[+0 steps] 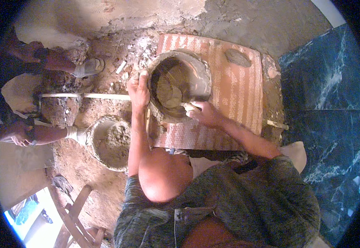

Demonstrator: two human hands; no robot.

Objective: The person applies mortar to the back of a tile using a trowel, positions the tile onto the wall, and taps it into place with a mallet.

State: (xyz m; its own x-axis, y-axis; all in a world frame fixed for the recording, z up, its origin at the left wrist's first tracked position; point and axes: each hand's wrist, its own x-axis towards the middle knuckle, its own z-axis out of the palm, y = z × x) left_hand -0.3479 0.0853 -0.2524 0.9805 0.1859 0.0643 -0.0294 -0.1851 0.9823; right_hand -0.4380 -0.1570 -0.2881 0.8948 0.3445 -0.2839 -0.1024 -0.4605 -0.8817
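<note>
A round, mortar-crusted bucket (203, 78) stands on a large reddish tile (240, 95) that lies with its ribbed back upward. My left hand (138, 89) is closed on the bucket's left rim. In my right hand (202, 113) is the pale handle of a trowel (173, 97), held at the bucket's near edge. The trowel's blade reaches down into the bucket, against grey wet mortar (163, 89). How deep the blade sits I cannot tell. A flat grey lump of mortar (237, 58) rests on the tile's far right corner.
A second bucket (92, 144) holding mortar stands left of my left forearm. A co-worker's legs and shoes (90, 67) are at the left. A pale pipe (101, 96) crosses the dirt floor. Dark blue marbled tiles (324, 82) cover the right side; wooden poles (70, 217) stand lower left.
</note>
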